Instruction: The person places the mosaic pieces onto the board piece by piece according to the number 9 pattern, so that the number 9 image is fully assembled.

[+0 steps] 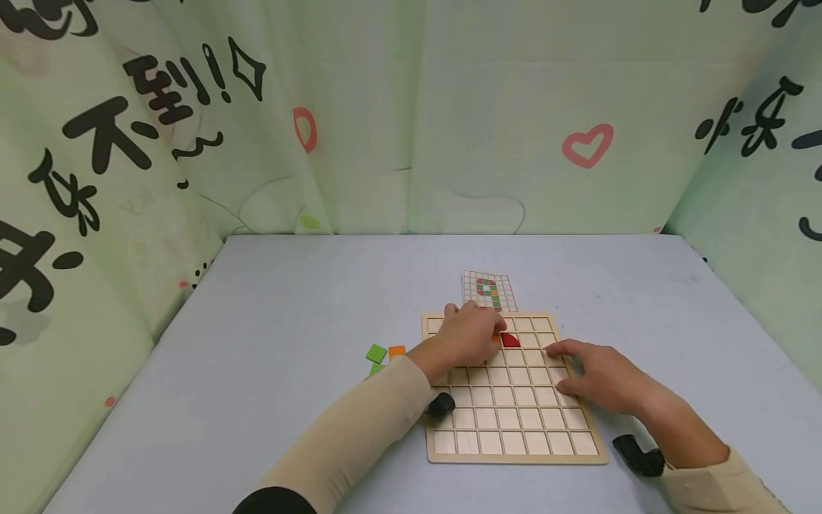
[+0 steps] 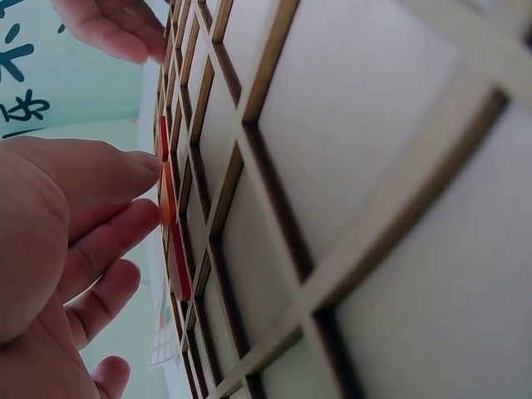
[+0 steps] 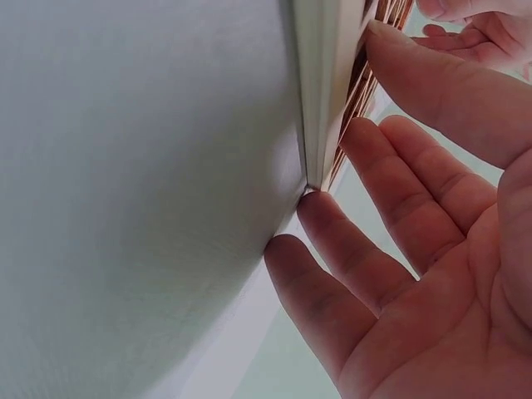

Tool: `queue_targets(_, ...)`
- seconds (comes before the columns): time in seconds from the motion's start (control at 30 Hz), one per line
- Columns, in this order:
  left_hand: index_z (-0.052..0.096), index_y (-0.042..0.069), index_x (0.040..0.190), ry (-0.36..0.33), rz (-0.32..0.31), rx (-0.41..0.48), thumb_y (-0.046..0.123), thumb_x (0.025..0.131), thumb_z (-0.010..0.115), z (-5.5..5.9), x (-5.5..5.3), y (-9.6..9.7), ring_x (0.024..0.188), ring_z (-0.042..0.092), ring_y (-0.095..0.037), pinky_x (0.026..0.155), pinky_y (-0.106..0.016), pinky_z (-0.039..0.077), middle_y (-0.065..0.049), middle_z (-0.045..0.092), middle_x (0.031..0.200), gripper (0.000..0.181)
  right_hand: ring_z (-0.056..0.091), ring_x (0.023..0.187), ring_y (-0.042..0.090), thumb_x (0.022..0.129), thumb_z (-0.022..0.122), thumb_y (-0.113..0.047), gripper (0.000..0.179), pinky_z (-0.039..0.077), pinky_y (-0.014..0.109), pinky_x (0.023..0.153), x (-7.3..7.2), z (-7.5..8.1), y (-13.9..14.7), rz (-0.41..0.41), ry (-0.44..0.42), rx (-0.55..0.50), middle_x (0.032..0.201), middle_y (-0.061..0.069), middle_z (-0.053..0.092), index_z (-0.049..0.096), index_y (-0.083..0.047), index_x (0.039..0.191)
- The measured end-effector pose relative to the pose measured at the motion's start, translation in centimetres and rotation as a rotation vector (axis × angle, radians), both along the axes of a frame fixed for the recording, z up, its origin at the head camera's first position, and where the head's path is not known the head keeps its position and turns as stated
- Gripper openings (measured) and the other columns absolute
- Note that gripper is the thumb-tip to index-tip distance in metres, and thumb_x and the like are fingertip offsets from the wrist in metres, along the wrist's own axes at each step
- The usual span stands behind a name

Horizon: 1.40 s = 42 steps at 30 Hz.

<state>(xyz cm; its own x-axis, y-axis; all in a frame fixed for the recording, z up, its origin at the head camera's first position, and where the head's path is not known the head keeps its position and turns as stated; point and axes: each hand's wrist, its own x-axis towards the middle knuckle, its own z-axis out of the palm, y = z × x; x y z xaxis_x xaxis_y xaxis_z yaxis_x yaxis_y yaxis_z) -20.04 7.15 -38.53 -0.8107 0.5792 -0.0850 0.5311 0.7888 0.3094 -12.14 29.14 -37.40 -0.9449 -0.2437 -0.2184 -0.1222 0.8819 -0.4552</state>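
A wooden grid board (image 1: 514, 457) lies on the table. Over its upper part is my left hand (image 1: 467, 334); in the left wrist view the thumb and forefinger tips touch, slightly apart, at an orange tile (image 2: 169, 195) sitting in a cell. Red tiles sit on either side of it, one red tile (image 2: 179, 264) below and another above in that view. From the head, a rounded red tile (image 1: 510, 340) shows beside the left fingertips. My right hand (image 1: 606, 373) rests at the board's right edge, fingers spread, thumb on the frame.
Beyond the board's far edge lies a pattern card (image 1: 472, 285) with a gridded red, green and orange figure. Left of the board are loose tiles, including a green tile (image 1: 376, 353) and an orange tile (image 1: 397, 351). A printed curtain (image 1: 488, 93) surrounds the table.
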Motion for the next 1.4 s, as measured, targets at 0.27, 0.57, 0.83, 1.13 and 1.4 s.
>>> queue_targets(0.27, 0.068, 0.031, 0.127, -0.004, 0.005, 0.009, 0.032, 0.096, 0.065, 0.0, 0.1, -0.5, 0.099, 0.048, -0.009, 0.089, -0.038, 0.032, 0.019, 0.065, 0.115, 0.031, 0.047, 0.125, 0.051, 0.084, 0.077, -0.020, 0.055, 0.040, 0.063, 0.096, 0.0, -0.1, 0.0, 0.004, 0.005, 0.008, 0.134, 0.027, 0.055, 0.058, -0.002, 0.133)
queue_targets(0.57, 0.068, 0.029, 0.128, 0.004, -0.011, 0.009, 0.036, 0.095, 0.068, 0.4, 0.3, -1.5, 0.105, 0.050, -0.011, 0.090, -0.034, 0.036, 0.019, 0.065, 0.119, 0.034, 0.046, 0.126, 0.051, 0.084, 0.077, -0.020, 0.055, 0.039, 0.064, 0.098, -0.1, 0.0, -0.1, -0.010, -0.011, 0.013, 0.136, 0.028, 0.054, 0.058, -0.002, 0.133)
queue_targets(0.83, 0.067, 0.017, 0.129, -0.053, -0.031, 0.118, 0.024, 0.095, 0.069, 0.4, 0.3, -2.6, 0.112, 0.054, -0.014, 0.088, -0.023, 0.046, 0.007, 0.067, 0.121, 0.035, 0.046, 0.125, 0.051, 0.084, 0.077, -0.019, 0.055, 0.039, 0.064, 0.097, -0.2, -0.1, -0.1, -0.013, -0.008, 0.014, 0.135, 0.029, 0.053, 0.058, -0.002, 0.133)
queue_targets(1.13, 0.065, 0.012, 0.132, -0.102, -0.009, 0.167, 0.022, 0.095, 0.070, 0.7, 0.5, -3.8, 0.122, 0.052, -0.016, 0.093, -0.024, 0.046, 0.002, 0.065, 0.127, 0.038, 0.046, 0.125, 0.051, 0.084, 0.076, -0.019, 0.055, 0.039, 0.064, 0.097, -0.2, -0.1, -0.1, -0.015, -0.006, 0.014, 0.136, 0.030, 0.053, 0.058, -0.002, 0.133)
queue_targets(1.4, 0.062, 0.010, 0.134, -0.123, 0.028, 0.178, 0.020, 0.096, 0.069, 1.3, 0.6, -5.7, 0.126, 0.052, -0.020, 0.102, -0.030, 0.043, -0.001, 0.064, 0.130, 0.041, 0.045, 0.126, 0.051, 0.084, 0.077, -0.019, 0.055, 0.038, 0.064, 0.098, -0.2, -0.2, -0.1, -0.028, -0.021, 0.018, 0.137, 0.030, 0.052, 0.058, -0.002, 0.133)
